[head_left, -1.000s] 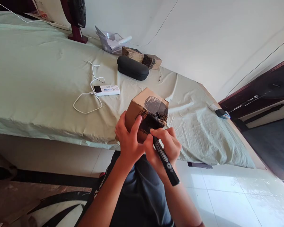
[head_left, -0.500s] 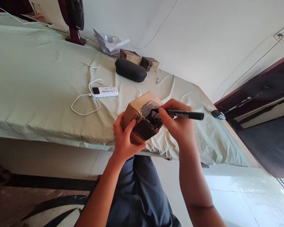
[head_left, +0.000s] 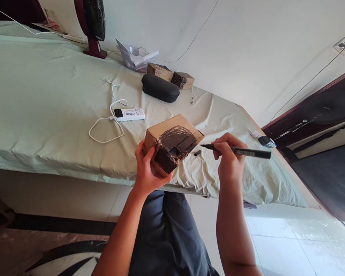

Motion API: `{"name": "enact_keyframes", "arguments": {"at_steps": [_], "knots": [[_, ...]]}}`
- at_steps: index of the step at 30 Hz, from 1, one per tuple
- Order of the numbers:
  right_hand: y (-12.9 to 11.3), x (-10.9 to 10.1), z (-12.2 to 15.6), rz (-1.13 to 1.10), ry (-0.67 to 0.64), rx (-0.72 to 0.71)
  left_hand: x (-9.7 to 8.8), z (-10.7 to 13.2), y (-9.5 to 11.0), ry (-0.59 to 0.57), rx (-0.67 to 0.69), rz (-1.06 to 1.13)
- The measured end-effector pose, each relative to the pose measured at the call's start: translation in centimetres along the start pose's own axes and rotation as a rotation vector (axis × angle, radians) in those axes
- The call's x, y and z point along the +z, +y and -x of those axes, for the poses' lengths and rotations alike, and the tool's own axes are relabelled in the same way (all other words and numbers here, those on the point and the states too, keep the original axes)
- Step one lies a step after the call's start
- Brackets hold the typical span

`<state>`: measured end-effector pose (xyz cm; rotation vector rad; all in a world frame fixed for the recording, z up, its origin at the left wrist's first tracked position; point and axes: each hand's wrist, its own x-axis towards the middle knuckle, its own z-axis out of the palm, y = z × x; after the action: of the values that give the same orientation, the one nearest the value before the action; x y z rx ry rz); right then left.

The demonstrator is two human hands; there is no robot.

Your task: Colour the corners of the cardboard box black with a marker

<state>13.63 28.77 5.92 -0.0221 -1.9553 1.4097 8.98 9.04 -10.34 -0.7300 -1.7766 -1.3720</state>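
My left hand [head_left: 146,168] grips a small brown cardboard box [head_left: 171,142] from its near side, above the front edge of the bed. The box's top and near face are scribbled over in black ink. My right hand [head_left: 228,157] pinches a black marker [head_left: 241,151], held level with its tip pointing left, a short way to the right of the box and not touching it. A small black marker cap [head_left: 197,153] lies on the sheet between box and hand.
A pale green sheet [head_left: 46,96] covers the bed. On it lie a white power bank [head_left: 130,114] with a white cable, a black oval case [head_left: 160,87], two small scribbled cardboard boxes [head_left: 169,75], a clear plastic container [head_left: 133,57] and a fan base [head_left: 95,51]. Tiled floor lies to the right.
My right hand has drawn the marker away from the box to the right. My left hand has tipped the box so that its inked top faces up more.
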Motion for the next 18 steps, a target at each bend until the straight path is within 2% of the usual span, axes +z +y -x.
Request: {"name": "enact_keyframes", "arguments": {"at_steps": [5,10,15,18], "knots": [[1.7,1.1,0.8,-0.013,0.079,-0.099,0.2,0.3,-0.1,-0.003,0.001,0.015],[2.4,1.0,1.6,-0.063,0.176,-0.195,0.4,0.6,-0.3,-0.011,-0.006,0.010],[3.8,1.5,2.4,0.005,0.173,-0.314,0.6,0.8,-0.3,0.001,-0.015,0.019],[5.0,2.4,3.3,-0.003,0.260,-0.369,0.6,0.9,-0.4,-0.007,-0.036,0.023]]}}
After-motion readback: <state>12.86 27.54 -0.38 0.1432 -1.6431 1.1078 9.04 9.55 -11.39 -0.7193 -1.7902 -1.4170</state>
